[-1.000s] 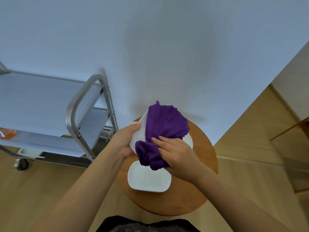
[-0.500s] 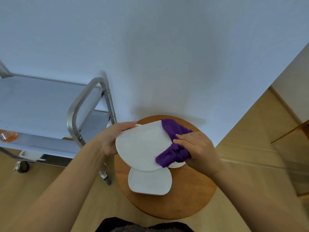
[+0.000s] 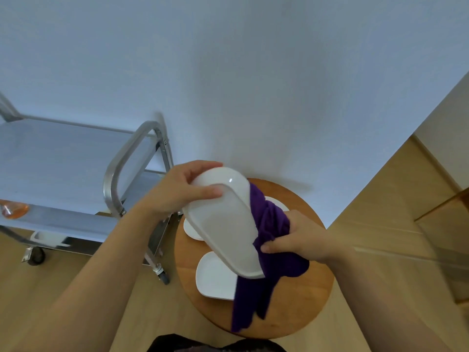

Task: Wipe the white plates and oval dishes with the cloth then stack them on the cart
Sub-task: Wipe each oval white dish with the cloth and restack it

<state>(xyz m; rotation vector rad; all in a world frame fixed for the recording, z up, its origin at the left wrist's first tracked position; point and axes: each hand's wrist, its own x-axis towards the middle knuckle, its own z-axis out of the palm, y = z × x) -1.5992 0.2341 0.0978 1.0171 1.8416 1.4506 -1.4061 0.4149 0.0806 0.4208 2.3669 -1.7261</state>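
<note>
Mid-wipe here, and there is plenty left to do: the cart (image 3: 76, 174) on the left shows no white dishes stacked on its top shelf, only something orange at its near-left edge, so by the look of it the stacking has barely begun, if at all. Up in the air over the round wooden table (image 3: 299, 301) is the oval dish (image 3: 223, 224), tilted, its underside toward the camera. The left hand (image 3: 177, 191) grips it at the far end, thumb pressed on the base, fingers curled round the rim. The right hand (image 3: 297, 240) has a closed grip on the purple cloth (image 3: 269, 224), bunched against the dish's right edge, with a long tail hanging down to the table. So dish and cloth are touching, the cloth tucked along and seemingly behind the dish's right side; how much of the hidden face it covers, I cannot say from this angle. Down below, waiting their turn, at least two more white pieces lie on the table: a dish (image 3: 215, 280) at the near side, and a plate (image 3: 193, 228) peeking out under the held dish, with another sliver of white by the cloth. This one needs finishing, then over to the cart, then the rest.
</note>
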